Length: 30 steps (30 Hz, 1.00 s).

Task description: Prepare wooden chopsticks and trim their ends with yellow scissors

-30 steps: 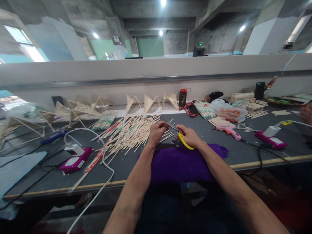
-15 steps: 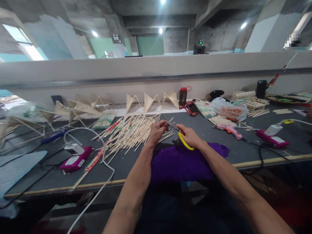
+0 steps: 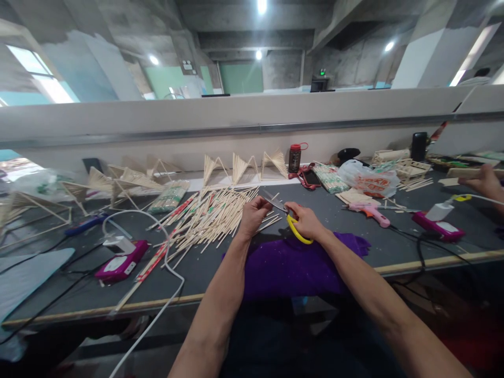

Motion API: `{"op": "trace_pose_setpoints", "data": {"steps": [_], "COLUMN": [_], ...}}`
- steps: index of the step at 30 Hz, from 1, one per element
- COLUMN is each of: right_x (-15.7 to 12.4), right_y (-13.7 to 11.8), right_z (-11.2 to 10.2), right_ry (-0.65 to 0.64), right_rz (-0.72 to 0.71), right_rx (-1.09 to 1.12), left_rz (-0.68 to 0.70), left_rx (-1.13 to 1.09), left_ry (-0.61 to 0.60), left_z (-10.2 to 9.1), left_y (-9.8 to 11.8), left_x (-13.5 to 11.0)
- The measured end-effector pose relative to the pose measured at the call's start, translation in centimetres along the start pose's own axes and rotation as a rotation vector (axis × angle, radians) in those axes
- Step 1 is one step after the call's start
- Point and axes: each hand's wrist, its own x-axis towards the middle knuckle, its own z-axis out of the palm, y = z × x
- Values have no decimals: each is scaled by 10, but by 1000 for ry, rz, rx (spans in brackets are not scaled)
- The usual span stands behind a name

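Note:
My right hand [image 3: 305, 219] grips yellow-handled scissors [image 3: 292, 224], whose blades [image 3: 270, 201] point up and left, open, over the table. My left hand [image 3: 253, 214] is closed in a pinch on a thin wooden stick beside the blades, at the edge of a large heap of wooden sticks [image 3: 208, 214]. Both hands hover above a purple cloth [image 3: 291, 265] lying at the table's front edge.
Fan-shaped stick frames [image 3: 244, 165] stand along the back wall. A magenta device [image 3: 118, 265] with a white cable lies at left, another [image 3: 437, 224] at right beside a pink glue gun [image 3: 370, 211]. A red-capped bottle [image 3: 294, 156] and bags sit behind. Another person's hand [image 3: 482, 181] reaches in at far right.
My hands have stayed nearly in place; the scissor blades have opened slightly. Another person's hand has come further into view at the far right.

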Motion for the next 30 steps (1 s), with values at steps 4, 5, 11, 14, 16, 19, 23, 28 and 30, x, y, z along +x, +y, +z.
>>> {"op": "trace_pose_setpoints", "data": {"steps": [4,5,11,14,16,19,23,28,30], "right_x": [1,2,5,5,4,3,1,-1,-1], "right_y": [6,10,31,34,33,28,17,6,4], "right_z": [1,1,-8,-10,-9,-6,0,4,3], "right_ry": [70,89,137,104,93,76,10,-31,-35], "right_rz": [8,27,135,142,133,129,85,-5,1], "right_rx": [21,22,56,60,66,77,96,94,81], "left_rz": [37,53,94,69,61,74,73,128,137], "left_rx": [69,102,322,414,432,345,173,193,208], "left_ry": [-33,-47,-120,-160,-176,-121,-7,50,35], "left_z": [-1,-3,-15,-19,-18,-11,0,0,-3], "left_y": [3,4,-4,-9,-9,-7,1,11,12], "left_x": [-1,0,7,9,8,5,-1,-5,-5]}}
